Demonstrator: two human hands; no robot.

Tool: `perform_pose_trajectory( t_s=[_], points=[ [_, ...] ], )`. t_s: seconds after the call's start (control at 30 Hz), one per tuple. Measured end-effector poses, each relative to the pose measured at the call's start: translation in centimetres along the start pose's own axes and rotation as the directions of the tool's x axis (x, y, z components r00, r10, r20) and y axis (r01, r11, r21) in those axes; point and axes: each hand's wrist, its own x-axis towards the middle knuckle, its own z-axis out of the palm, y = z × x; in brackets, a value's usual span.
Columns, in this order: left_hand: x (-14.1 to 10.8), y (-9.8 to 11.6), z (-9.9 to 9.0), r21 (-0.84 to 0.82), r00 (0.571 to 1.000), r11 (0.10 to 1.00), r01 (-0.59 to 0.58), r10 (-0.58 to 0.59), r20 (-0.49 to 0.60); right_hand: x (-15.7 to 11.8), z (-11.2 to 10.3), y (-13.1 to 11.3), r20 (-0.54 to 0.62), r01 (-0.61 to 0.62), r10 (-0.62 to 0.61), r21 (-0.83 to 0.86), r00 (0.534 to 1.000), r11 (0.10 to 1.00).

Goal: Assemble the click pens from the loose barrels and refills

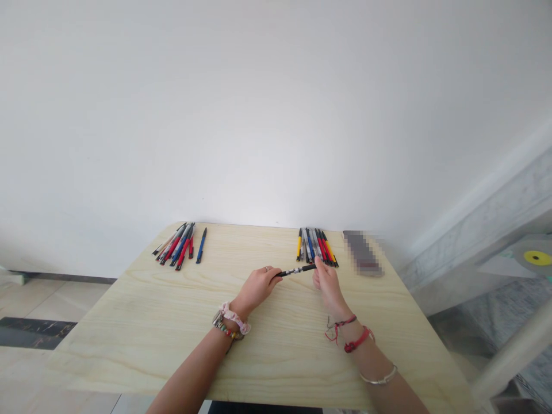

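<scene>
A black pen with a pale, patterned middle (296,270) is held level above the table, stretched between both hands. My left hand (259,285) pinches its left end, and my right hand (326,282) grips the right end with the thumb on top. Just beyond my right hand lies a row of pens (311,244) in yellow, blue, red, black and clear. Off to the left rests a loose heap of pens (177,246), mostly red, blue and clear. One blue pen (201,246) lies apart, beside that heap.
The pale wooden table (172,339) meets a white wall (267,115) at its far edge. A blurred-out dark flat object (363,253) lies at the far right corner. Right of the table, a grey disc with a yellow centre (537,258) shows.
</scene>
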Motion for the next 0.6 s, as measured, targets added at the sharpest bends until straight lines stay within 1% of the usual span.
perform_pose_trajectory(
  t_s=[0.1, 0.17, 0.23, 0.3, 0.4, 0.5, 0.57, 0.6],
  points=[
    [-0.2, 0.6, 1.0, 0.141, 0.999, 0.989, -0.034, 0.040, -0.036, 0.2, -0.2, 0.0, -0.038, -0.124, 0.129, 0.104, 0.991, 0.987],
    [-0.2, 1.0, 1.5, 0.199, 0.997, 0.979, -0.054, 0.064, -0.041, 0.2, -0.4, -0.1, -0.034, -0.172, 0.179, 0.151, 0.983, 0.973],
    [-0.2, 1.4, 1.8, 0.222, 0.997, 0.973, -0.059, 0.069, -0.037, 0.3, -0.6, -0.2, -0.006, -0.186, 0.191, 0.186, 0.982, 0.965],
    [-0.3, 1.7, 1.9, 0.207, 0.999, 0.978, -0.030, 0.036, -0.025, 0.3, -0.7, -0.2, 0.012, -0.155, 0.156, 0.207, 0.988, 0.966],
    [-0.3, 2.2, 1.8, 0.114, 0.999, 0.992, 0.051, -0.052, 0.004, 0.3, -0.6, 0.0, -0.013, -0.062, 0.066, 0.195, 0.998, 0.979],
    [-0.2, 2.5, 1.3, -0.041, 0.990, 0.991, 0.129, -0.127, 0.057, 0.2, -0.5, 0.4, -0.046, 0.031, -0.025, 0.155, 0.999, 0.987],
    [0.0, 2.4, 0.8, -0.178, 0.975, 0.965, 0.192, -0.166, 0.147, 0.1, -0.5, 0.5, -0.052, 0.091, -0.085, 0.124, 0.995, 0.988],
    [0.2, 2.2, 0.5, -0.256, 0.960, 0.939, 0.231, -0.177, 0.217, 0.1, -0.6, 0.4, -0.040, 0.115, -0.111, 0.108, 0.993, 0.987]
  ],
)
